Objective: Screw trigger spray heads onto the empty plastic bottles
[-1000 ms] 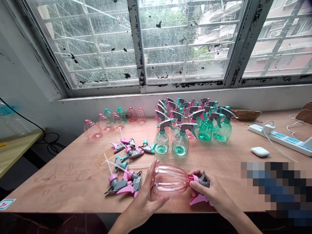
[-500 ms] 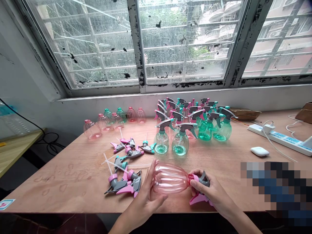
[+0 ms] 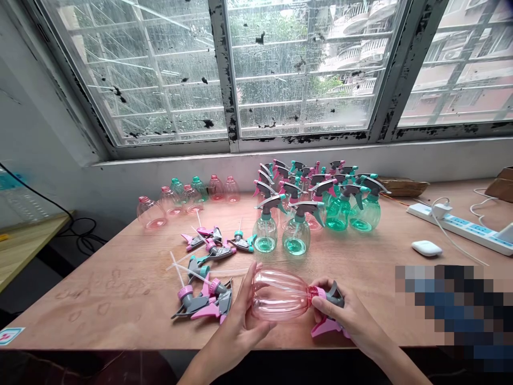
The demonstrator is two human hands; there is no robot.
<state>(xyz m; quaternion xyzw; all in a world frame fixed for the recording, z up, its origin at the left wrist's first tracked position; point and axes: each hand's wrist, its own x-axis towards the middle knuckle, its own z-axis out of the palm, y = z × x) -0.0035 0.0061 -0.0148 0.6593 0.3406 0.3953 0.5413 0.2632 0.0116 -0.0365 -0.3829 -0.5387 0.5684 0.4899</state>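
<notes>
A clear pink spray bottle (image 3: pixel 280 294) lies on its side between my hands, its neck pointing right. My left hand (image 3: pixel 240 315) is curved around the base end of the bottle. At the neck, my right hand (image 3: pixel 340 310) pinches the pink collar of a grey-and-pink trigger sprayer (image 3: pixel 331 325), which sits on the bottle's mouth. Part of the sprayer is hidden by my fingers. Just left of my left hand lie several loose trigger sprayers (image 3: pixel 192 305) with thin white tubes.
Finished-looking green and pink spray bottles (image 3: pixel 296 235) stand in a group at the back centre. Several bottles without tops (image 3: pixel 151 213) stand back left. On the right are a power strip (image 3: pixel 460 227) and a white case (image 3: pixel 427 248).
Almost nothing differs. The bottle and both hands keep the same place and hold.
</notes>
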